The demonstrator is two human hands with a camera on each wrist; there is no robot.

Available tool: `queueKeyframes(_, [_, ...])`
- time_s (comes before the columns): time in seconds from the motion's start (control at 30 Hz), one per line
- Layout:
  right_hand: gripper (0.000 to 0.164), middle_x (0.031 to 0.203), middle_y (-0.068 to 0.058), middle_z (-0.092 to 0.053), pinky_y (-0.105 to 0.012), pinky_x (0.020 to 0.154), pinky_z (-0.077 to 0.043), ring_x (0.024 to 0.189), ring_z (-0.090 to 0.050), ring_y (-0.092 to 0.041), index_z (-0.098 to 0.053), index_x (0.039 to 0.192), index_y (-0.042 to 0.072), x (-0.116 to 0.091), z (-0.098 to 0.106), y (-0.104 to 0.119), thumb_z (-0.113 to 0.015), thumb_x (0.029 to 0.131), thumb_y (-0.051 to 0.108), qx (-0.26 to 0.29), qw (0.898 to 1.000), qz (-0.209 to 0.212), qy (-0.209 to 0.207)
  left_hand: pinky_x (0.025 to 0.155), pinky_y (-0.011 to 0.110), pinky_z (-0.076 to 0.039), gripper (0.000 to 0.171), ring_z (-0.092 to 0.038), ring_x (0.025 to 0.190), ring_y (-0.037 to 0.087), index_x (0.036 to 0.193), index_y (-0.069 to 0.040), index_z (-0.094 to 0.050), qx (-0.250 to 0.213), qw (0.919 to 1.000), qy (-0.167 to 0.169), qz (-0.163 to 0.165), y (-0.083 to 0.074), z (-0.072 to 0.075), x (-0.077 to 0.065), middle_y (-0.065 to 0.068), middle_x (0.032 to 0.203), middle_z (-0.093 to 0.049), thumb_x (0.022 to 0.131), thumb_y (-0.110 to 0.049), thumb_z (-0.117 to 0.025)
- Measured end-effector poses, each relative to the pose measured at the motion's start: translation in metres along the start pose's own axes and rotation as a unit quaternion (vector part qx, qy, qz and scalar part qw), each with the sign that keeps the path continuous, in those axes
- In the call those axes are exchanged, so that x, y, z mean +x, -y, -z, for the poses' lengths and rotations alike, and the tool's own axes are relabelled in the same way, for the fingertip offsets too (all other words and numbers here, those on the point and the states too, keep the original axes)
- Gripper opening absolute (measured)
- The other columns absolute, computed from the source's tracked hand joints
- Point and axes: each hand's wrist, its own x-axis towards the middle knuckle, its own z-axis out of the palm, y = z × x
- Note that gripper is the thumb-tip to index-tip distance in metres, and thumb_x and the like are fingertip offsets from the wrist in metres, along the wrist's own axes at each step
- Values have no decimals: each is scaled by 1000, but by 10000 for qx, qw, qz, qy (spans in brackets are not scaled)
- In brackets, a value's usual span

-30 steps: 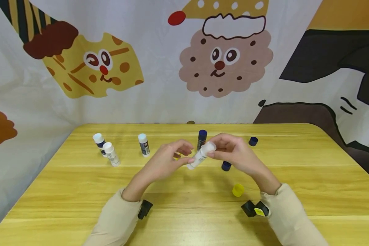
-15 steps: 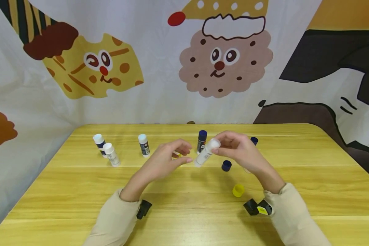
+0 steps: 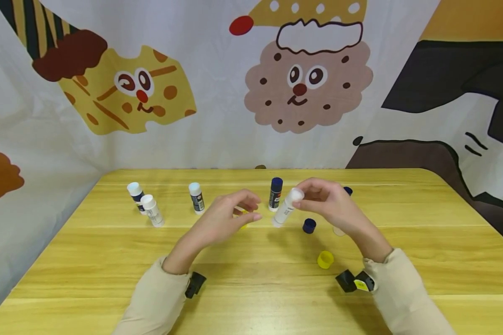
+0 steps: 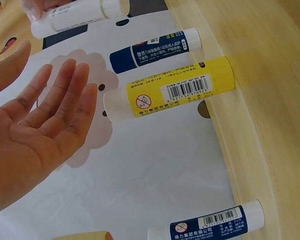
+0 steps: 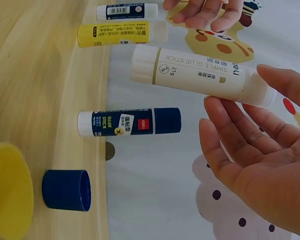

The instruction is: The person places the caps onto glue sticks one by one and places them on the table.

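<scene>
My right hand [image 3: 329, 202] pinches a white glue stick [image 3: 286, 209] by its upper end. The stick hangs tilted above the table, its lower end free. My left hand [image 3: 228, 218] holds nothing, its fingers loosely bent and apart from the white stick. Behind the left hand stands a yellow glue stick [image 4: 180, 90], mostly hidden in the head view and plain in the left wrist view. A dark blue glue stick with a blue cap [image 3: 275, 193] stands upright just behind the held one.
At the left stand a white glue stick [image 3: 152, 211] and two blue ones with white tops, one near it [image 3: 135, 195] and one further right [image 3: 196, 197]. A blue cap [image 3: 309, 226], a yellow cap [image 3: 325, 259] and a partly hidden blue cap [image 3: 348, 190] lie at the right.
My right hand has drawn the white glue stick up and to the right, away from my left hand. The left fingers touched its lower end a second ago and are now apart from it.
</scene>
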Motion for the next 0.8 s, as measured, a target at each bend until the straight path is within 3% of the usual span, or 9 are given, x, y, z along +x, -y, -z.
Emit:
queueKeyframes(0.43, [25,99,-13,-62,-38,79,-49,89,-61,-23,-59,103,-1,9,8,-11,-67,84,13,-452,9982,-383,2,79,30,-48,24,-58,93,15,110,-9,-59,-19,9998,-153,89,4,3,-2,2,99,-62,88,-19,-62])
queueKeyframes(0.8, [22,99,-14,-60,-36,77,-49,87,-58,-24,-59,103,-3,19,13,-26,-64,85,9,-979,9945,-375,66,77,29,-48,26,-58,92,16,112,-8,-58,40,9997,-207,95,8,7,-4,3,100,-62,88,-19,-62])
